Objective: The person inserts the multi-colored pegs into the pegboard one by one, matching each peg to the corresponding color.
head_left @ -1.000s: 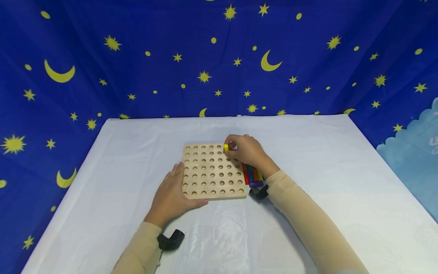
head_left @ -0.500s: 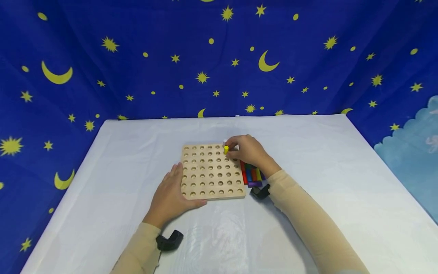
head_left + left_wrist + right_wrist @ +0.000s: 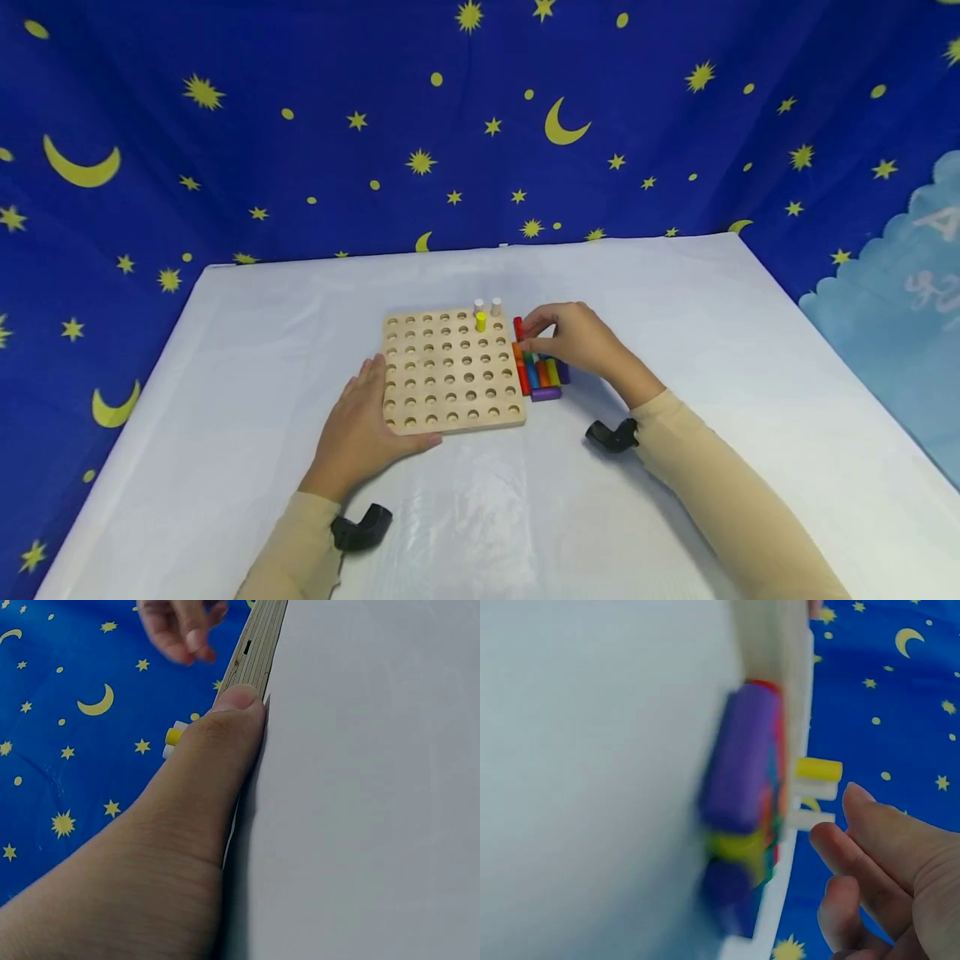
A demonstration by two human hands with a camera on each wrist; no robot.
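Observation:
My left hand (image 3: 352, 425) lies along the left side of a square wooden peg board (image 3: 438, 372), its thumb (image 3: 225, 739) stretched along the front edge. In the board's far right part stand a yellow peg (image 3: 481, 322) and two white pegs (image 3: 497, 307). My right hand (image 3: 577, 337) hovers right of the board, fingertips close over a cluster of coloured pegs, beside a red peg (image 3: 518, 327). In the right wrist view the right hand's thumb and fingers (image 3: 877, 814) are apart with nothing between them. That hand hides part of the cluster in the head view.
Lying against the board's right side are several pegs, among them a purple peg (image 3: 546, 393), a blue peg (image 3: 533, 373) and a yellow-green peg (image 3: 553, 372). A white cloth covers the table (image 3: 262, 358). A blue curtain (image 3: 337, 150) with stars hangs behind it.
The right hand has let go of the yellow peg, which now stands in the board, and moved right to the loose pegs. The left hand has stayed at the board's edge.

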